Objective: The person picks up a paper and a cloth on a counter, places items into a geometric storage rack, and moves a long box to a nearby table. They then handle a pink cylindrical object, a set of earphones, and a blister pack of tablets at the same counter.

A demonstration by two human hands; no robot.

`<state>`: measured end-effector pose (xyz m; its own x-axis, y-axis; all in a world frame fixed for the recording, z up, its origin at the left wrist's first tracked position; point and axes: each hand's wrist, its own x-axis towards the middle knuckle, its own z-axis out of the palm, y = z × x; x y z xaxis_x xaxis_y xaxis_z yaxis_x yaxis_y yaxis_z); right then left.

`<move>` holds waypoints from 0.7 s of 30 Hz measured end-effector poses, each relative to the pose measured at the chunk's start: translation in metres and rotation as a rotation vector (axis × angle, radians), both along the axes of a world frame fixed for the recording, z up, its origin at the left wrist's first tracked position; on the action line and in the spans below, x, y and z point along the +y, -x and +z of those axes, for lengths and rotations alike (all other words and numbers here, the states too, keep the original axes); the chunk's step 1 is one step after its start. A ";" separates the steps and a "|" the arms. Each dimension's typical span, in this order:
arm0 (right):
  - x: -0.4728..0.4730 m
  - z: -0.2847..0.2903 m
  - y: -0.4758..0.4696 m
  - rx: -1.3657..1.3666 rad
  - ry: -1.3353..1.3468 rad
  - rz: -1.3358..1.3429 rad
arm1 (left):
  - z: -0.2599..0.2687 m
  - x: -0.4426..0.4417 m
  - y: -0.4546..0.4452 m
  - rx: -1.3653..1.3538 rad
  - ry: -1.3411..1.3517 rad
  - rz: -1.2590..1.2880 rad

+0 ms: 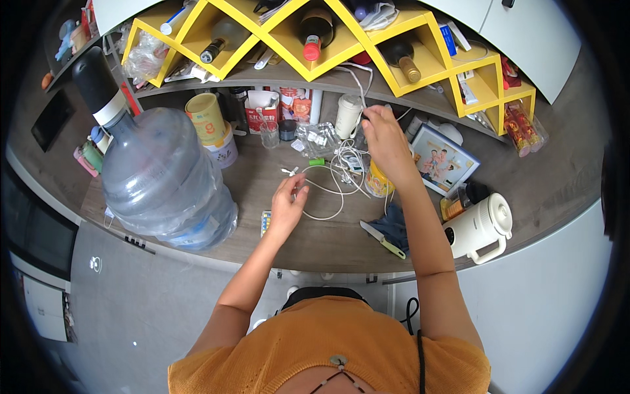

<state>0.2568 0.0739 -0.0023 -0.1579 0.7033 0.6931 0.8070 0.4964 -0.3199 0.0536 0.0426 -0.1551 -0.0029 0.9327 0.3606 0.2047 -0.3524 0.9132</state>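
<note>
My right hand (386,140) is raised over the back right of the counter, its fingertips at a white cable (362,88) that hangs from the shelf; whether they grip it is unclear. Loops of white cable (329,216) lie on the counter between my hands. My left hand (290,199) is over the middle of the counter, fingers slightly curled, close to the cable's white plug end (294,171); I cannot tell if it touches the cable. A small green object (316,161) lies among the loops. Beside my right forearm stands a yellow container (378,180), partly hidden by it.
A large water bottle (157,172) with a black pump stands at left. Near the front edge lie a knife (381,238) and a dark cloth (393,229). A white kettle (480,226) and framed photo (443,160) are at right. Yellow racks (309,74) hold bottles above.
</note>
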 end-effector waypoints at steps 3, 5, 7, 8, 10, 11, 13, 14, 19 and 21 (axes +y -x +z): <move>-0.021 -0.008 -0.007 0.079 0.166 0.120 | 0.016 0.004 -0.010 -0.079 0.032 -0.073; -0.039 -0.012 -0.009 0.096 0.191 0.181 | 0.017 0.011 -0.015 -0.146 0.064 -0.126; -0.056 -0.015 -0.011 0.099 0.191 0.227 | 0.023 0.017 -0.023 -0.236 0.102 -0.200; -0.068 -0.012 -0.007 0.287 0.409 0.248 | 0.026 0.021 -0.026 -0.280 0.121 -0.234; -0.080 -0.026 -0.011 0.241 0.369 0.286 | 0.043 0.023 -0.032 -0.382 0.215 -0.332; -0.085 -0.032 -0.012 0.218 0.351 0.306 | 0.049 0.025 -0.034 -0.432 0.263 -0.379; -0.097 -0.038 -0.014 0.153 0.357 0.337 | 0.055 0.033 -0.036 -0.459 0.302 -0.414; -0.101 -0.041 -0.014 0.154 0.388 0.349 | 0.058 0.037 -0.037 -0.473 0.321 -0.431; -0.117 -0.055 -0.019 0.200 0.543 0.384 | 0.069 0.035 -0.041 -0.643 0.374 -0.564; -0.120 -0.056 -0.021 0.157 0.578 0.390 | 0.071 0.032 -0.042 -0.664 0.390 -0.600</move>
<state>0.2782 -0.0457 -0.0585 -0.4021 0.8774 0.2616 0.5278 0.4556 -0.7168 0.0957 0.0742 -0.0845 0.4202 0.8990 0.1232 -0.5084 0.1208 0.8526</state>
